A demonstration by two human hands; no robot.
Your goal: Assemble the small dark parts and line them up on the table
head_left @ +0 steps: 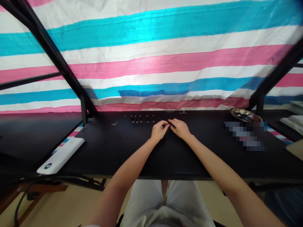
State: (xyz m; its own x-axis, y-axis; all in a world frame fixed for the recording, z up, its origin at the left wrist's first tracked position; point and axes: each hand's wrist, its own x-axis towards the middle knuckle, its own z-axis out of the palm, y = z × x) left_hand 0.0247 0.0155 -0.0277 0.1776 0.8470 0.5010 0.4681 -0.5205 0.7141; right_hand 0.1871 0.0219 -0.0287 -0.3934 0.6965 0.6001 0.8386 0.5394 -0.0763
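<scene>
Both of my hands rest close together on the black table [118, 151], near its far edge. My left hand [159, 130] has its fingers curled and pinched toward the right hand. My right hand [180, 128] is also curled, fingertips meeting those of the left hand. Whatever sits between the fingertips is too small to make out. Just behind and left of the hands stands a row of several small dark upright pieces [142, 119]. A small metal comb-like part [169, 111] and a thin wire piece [182, 112] lie at the table's back edge.
A white power bank [62, 155] lies at the table's left front corner. A metal bowl [245, 114] sits at the right, beside a blurred patch. Black frame bars [54, 56] slant up on both sides. A striped tarp [151, 63] hangs behind.
</scene>
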